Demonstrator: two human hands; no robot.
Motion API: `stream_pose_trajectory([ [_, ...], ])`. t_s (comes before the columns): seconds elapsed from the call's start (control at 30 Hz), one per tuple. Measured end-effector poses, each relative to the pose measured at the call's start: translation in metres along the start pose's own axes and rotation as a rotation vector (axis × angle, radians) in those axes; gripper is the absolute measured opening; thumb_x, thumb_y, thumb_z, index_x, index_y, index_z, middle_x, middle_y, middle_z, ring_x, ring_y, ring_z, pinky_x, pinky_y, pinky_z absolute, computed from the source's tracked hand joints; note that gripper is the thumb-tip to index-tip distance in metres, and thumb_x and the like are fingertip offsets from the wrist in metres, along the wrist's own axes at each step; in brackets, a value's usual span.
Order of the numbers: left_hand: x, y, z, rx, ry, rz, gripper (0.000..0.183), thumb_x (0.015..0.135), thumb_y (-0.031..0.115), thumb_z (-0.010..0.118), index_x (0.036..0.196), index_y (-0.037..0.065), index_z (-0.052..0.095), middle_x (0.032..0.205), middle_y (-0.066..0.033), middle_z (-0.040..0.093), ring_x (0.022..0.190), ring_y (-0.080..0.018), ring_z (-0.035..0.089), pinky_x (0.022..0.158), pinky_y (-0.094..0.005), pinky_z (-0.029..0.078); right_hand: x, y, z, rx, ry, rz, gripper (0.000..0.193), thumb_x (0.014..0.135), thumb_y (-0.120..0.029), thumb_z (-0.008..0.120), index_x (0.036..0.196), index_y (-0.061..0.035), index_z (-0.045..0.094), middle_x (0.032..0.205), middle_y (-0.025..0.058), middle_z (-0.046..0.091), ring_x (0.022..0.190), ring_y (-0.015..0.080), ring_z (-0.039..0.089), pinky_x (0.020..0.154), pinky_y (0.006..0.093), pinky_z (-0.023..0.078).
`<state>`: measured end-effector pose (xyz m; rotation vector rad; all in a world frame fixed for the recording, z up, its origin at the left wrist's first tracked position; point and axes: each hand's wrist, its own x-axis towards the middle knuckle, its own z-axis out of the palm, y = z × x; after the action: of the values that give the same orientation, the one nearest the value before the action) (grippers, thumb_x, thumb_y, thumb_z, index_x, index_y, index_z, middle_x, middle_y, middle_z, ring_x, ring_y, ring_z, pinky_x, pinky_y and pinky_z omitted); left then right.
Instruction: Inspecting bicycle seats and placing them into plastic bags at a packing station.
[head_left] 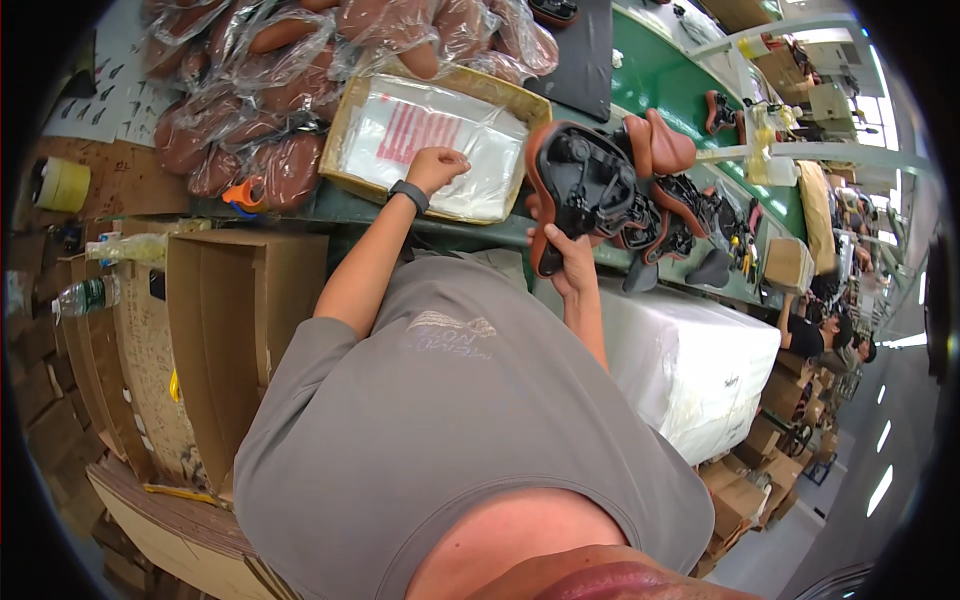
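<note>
My right hand grips a bicycle saddle by its narrow end, with the black underside and metal rails turned up and a brown rim showing. Over a cardboard box of flat clear plastic bags, my left hand has its fingers curled together. Whether a bag's edge is pinched in them is too small to tell. The top bag bears red print. Beyond the held saddle, several unwrapped brown saddles lie on the green bench. A heap of saddles in clear bags sits left of and behind the box.
A white wrapped block stands close on my right, below the bench edge. Open cardboard cartons are on my left. A tape roll and an orange tape dispenser lie on the left. Another person works farther right.
</note>
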<state>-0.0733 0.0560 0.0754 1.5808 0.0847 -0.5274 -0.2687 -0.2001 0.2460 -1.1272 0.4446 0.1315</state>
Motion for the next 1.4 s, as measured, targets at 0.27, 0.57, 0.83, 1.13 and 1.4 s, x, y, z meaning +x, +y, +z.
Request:
stream_pose_trajectory([
  [0.27,-0.104,0.053,-0.003,0.207,-0.304,0.256,0.017,0.107,0.012,0.079,0.108,-0.004,0.084,0.097,-0.0049,0.083,0.086,-0.0102,0.073,0.076,-0.0309,0.059,0.08,0.019,0.057,0.095,-0.349,0.343,0.035,0.103,-0.013,0.082,0.132,-0.0015,0.067,0.108,0.0113,0.077,0.094,0.0254,0.081,0.08,0.0376,0.069],
  [0.57,-0.152,0.109,-0.044,-0.489,-0.096,-0.134,0.014,0.106,0.014,0.081,0.11,0.002,0.075,0.103,-0.007,0.082,0.089,-0.0135,0.077,0.079,-0.0258,0.062,0.032,-0.01,0.064,0.099,-0.283,0.296,0.048,0.099,-0.013,0.084,0.14,0.002,0.065,0.108,0.0126,0.078,0.09,0.0222,0.079,0.077,0.0349,0.067],
  [0.83,-0.121,0.102,-0.002,0.1,-0.111,0.069,0.026,0.091,0.011,0.091,0.109,-0.002,0.077,0.088,-0.0001,0.075,0.081,-0.0077,0.07,0.07,-0.0271,0.056,0.021,-0.034,0.063,0.209,-0.293,0.366,0.052,0.097,-0.013,0.084,0.142,0.003,0.062,0.114,0.0161,0.076,0.094,0.0249,0.08,0.08,0.0364,0.068],
  [1.13,-0.095,0.134,0.007,-0.743,-0.421,-0.397,0.018,0.112,0.021,0.071,0.121,0.006,0.075,0.089,0.0,0.074,0.071,-0.0097,0.065,0.066,-0.0288,0.054,0.021,-0.027,0.023,0.481,-0.059,0.38,0.049,0.1,-0.014,0.084,0.141,0.0021,0.064,0.114,0.0167,0.076,0.099,0.028,0.079,0.087,0.0411,0.069],
  [1.4,-0.014,0.201,0.033,-0.578,-0.263,-0.264,0.021,0.117,0.026,0.065,0.123,0.01,0.078,0.083,0.0069,0.065,0.062,-0.0043,0.051,0.054,-0.025,0.04,0.024,-0.067,-0.038,0.075,-0.122,0.021,0.061,0.092,-0.012,0.087,0.146,-0.0006,0.061,0.117,0.0113,0.075,0.109,0.0262,0.072,0.096,0.044,0.058],
])
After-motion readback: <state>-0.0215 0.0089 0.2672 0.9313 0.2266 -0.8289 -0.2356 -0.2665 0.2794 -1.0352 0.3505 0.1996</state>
